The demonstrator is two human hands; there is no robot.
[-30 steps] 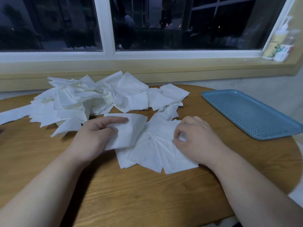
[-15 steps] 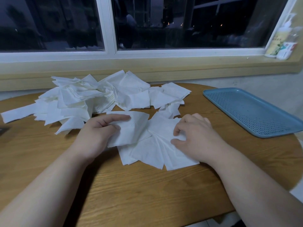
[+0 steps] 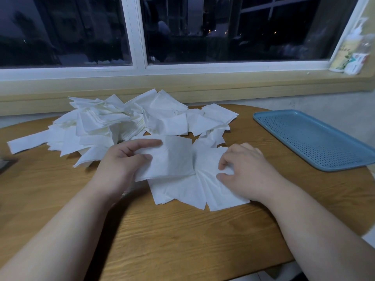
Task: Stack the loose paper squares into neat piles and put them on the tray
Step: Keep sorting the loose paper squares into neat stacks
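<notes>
A big loose heap of white paper squares (image 3: 105,124) covers the far left and middle of the round wooden table (image 3: 182,236). My left hand (image 3: 119,165) pinches a small stack of squares (image 3: 172,157) by its left edge, thumb underneath and index finger on top, holding it slightly above the table. Under and beside it lies a fanned spread of squares (image 3: 190,189). My right hand (image 3: 245,171) rests on the right part of that spread, thumb and fingers curled onto a sheet. The blue perforated tray (image 3: 316,138) lies at the right with nothing on it.
A window sill runs behind the table, with a pump bottle (image 3: 345,51) and a small box (image 3: 355,63) at its right end. A dark object (image 3: 6,163) pokes in at the table's left edge. The table's near edge curves away at the right.
My right hand's fingers have spread slightly and shifted on the fanned sheets. My left hand keeps hold of the small stack in about the same place.
</notes>
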